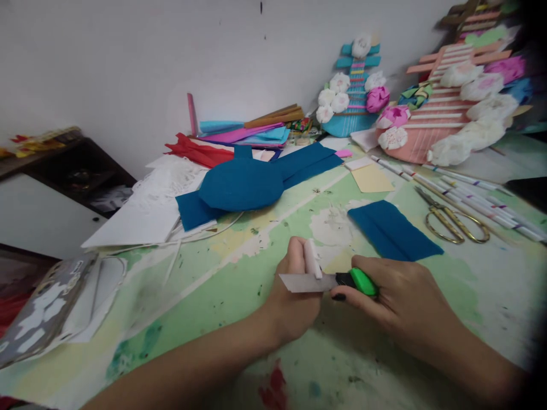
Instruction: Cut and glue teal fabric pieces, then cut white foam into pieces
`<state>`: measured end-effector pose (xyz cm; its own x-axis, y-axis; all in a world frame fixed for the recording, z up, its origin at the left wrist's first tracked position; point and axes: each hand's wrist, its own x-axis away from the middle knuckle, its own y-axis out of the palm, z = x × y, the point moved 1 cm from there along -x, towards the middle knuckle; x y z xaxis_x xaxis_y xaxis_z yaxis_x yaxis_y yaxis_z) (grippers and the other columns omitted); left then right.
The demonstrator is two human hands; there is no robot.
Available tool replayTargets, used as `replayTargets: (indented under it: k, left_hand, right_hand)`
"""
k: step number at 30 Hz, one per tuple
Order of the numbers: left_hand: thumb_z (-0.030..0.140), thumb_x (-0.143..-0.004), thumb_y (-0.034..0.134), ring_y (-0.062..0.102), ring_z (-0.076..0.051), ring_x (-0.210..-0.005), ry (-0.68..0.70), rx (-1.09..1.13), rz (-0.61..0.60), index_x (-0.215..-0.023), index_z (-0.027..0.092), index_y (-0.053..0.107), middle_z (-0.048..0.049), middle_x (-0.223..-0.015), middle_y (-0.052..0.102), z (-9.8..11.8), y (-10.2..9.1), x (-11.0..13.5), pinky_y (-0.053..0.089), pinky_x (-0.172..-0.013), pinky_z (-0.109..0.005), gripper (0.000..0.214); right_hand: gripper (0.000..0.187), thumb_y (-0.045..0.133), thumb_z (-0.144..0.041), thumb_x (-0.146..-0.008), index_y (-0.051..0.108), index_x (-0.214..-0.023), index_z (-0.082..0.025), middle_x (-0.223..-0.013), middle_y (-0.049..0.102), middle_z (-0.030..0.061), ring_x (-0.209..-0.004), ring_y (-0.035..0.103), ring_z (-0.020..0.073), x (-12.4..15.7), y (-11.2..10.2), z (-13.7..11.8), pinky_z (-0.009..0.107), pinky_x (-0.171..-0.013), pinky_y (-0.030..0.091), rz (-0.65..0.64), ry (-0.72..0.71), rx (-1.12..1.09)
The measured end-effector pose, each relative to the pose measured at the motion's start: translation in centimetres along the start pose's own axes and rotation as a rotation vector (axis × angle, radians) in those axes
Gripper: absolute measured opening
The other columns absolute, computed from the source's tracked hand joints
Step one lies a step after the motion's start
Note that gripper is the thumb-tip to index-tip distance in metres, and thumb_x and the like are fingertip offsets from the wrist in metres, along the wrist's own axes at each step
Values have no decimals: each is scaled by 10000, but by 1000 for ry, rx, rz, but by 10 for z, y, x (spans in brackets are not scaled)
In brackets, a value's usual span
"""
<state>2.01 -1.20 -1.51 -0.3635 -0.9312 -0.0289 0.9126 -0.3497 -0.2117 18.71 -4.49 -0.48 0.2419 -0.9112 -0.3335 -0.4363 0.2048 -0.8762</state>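
My L hand [294, 304] is curled shut round a short white stick [313, 259] – one end pokes up past the fingers. My R hand [401, 296] has a firm wrap on a cutter [329, 282] by its green handle, blade out, pointing L across the stick's lower end – can't tell if touching. Both hands above the paint-stained table [205, 290]. Folded blue pc [393, 230] just beyond R hand, scissors [450, 219] farther R.
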Motion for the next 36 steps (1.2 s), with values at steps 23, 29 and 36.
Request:
replayTargets:
  k: [23,29,36]
  left_hand:
    - [22,-784,473,379,-104,-654,52,49,64,-791,220,336,57,-724,379,-4,2,4,325,-620,-266,241]
    - [25,-782,480,371,-104,-630,64,36,79,-805,221,353,55,-715,382,-4,1,5,311,-593,-265,234]
    - [38,-832,428,411,-117,-687,121,-81,87,-854,228,340,42,-771,412,-9,4,2,330,-650,-286,210]
  right_hand:
    - [568,318,-670,-908,455,-591,-219,-482,522,0,-436,478,150,-4,0,10,276,-455,211,16,24,107]
    - [580,320,-689,-896,434,-578,-218,-468,494,-8,-421,460,143,-3,1,12,275,-456,205,37,20,115]
    - [556,323,-660,-914,458,-612,-213,-494,505,-6,-438,477,144,-3,1,10,276,-467,223,57,9,135]
